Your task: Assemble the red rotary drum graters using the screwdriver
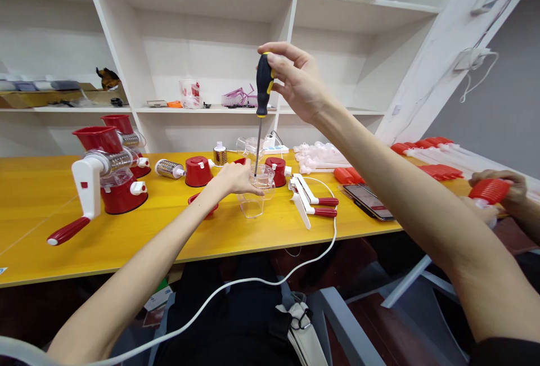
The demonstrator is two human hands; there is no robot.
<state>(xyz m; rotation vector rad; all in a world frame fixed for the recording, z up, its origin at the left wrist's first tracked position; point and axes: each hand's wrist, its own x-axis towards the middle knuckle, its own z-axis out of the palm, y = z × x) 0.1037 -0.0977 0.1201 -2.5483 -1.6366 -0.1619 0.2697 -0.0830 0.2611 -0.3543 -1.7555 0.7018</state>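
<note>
My right hand point(295, 76) is closed around the black and yellow handle of a screwdriver point(264, 85), raised upright with its shaft pointing down. The tip reaches a clear plastic housing point(252, 206) on the table; whether it meets a screw is too small to tell. My left hand point(236, 179) grips the top of this housing, fingers partly hidden behind it. Next to it sit a red base point(276, 170) and another red base point(199, 171). Part of a small red piece point(206, 208) shows beneath my left forearm.
Assembled red and white rotary graters point(103, 169) stand at left, near a grater drum point(169, 168). White crank handles with red grips point(314, 203), a white cable point(270, 283) and a phone point(369, 202) lie to the right. Another person's hands point(517, 189) hold red parts at far right.
</note>
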